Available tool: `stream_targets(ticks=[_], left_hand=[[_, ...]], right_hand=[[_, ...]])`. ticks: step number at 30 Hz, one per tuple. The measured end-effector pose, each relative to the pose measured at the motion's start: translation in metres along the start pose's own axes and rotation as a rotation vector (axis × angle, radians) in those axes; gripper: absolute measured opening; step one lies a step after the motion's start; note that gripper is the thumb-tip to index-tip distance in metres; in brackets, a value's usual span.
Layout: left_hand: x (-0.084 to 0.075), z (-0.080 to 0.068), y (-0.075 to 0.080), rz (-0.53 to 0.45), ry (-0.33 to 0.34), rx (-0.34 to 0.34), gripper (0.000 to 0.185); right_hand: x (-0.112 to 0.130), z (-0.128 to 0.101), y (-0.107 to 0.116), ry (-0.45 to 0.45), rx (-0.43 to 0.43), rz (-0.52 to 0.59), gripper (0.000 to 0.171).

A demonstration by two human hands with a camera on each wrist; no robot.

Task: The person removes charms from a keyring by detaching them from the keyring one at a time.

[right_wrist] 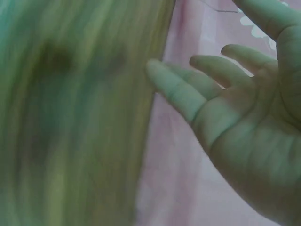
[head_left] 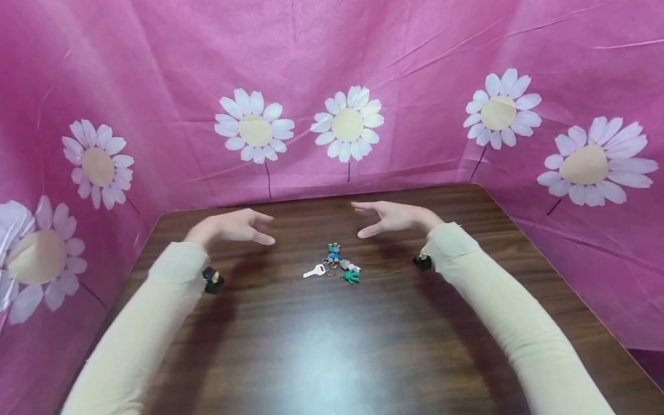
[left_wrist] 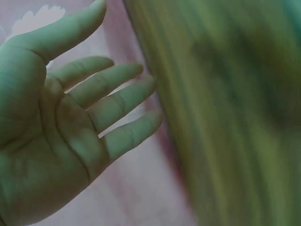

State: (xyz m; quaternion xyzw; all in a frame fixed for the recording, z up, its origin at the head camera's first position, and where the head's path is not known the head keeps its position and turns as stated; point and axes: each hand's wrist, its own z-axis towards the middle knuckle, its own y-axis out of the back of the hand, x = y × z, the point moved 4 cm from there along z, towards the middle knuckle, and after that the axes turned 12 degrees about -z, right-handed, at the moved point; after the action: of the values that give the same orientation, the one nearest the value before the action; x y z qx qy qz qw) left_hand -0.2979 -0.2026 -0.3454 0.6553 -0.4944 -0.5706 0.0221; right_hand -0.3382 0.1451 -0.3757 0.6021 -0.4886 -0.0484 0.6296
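Note:
A bunch of keychain pieces lies on the brown wooden table [head_left: 249, 340], near its middle in the head view. It has a silver key [head_left: 314, 271], a blue and green figure charm [head_left: 334, 252], a green figure charm [head_left: 351, 276] and small pink and grey pieces [head_left: 349, 265] beside it. My left hand [head_left: 236, 225] hovers to the left and beyond the bunch, fingers loosely extended and thumb apart. On the other side, my right hand [head_left: 391, 218] is held likewise, palm inward. Both palms show bare in the wrist views.
Pink cloth [head_left: 410, 46] printed with white daisies hangs behind the table and along both sides. The table's far edge runs just beyond my hands. Black wrist devices [head_left: 213, 280] sit below the cream sleeves [head_left: 178, 271].

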Motion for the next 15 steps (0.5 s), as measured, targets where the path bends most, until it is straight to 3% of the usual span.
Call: stream_targets(ticks=[4, 8, 15], left_hand=[[0.002, 0.027, -0.038, -0.208, 0.003, 0.08, 0.068], [0.007, 0.048, -0.07, -0.366, 0.015, 0.104, 0.058], [0.009, 0.072, -0.091, -0.465, 0.059, 0.031, 0.046]], right_hand=[[-0.003, 0.018, -0.028, 0.009, 0.022, 0.198, 0.086], [-0.008, 0.031, -0.053, -0.022, 0.067, 0.337, 0.078], [-0.009, 0.041, -0.067, -0.12, 0.044, 0.457, 0.082]])
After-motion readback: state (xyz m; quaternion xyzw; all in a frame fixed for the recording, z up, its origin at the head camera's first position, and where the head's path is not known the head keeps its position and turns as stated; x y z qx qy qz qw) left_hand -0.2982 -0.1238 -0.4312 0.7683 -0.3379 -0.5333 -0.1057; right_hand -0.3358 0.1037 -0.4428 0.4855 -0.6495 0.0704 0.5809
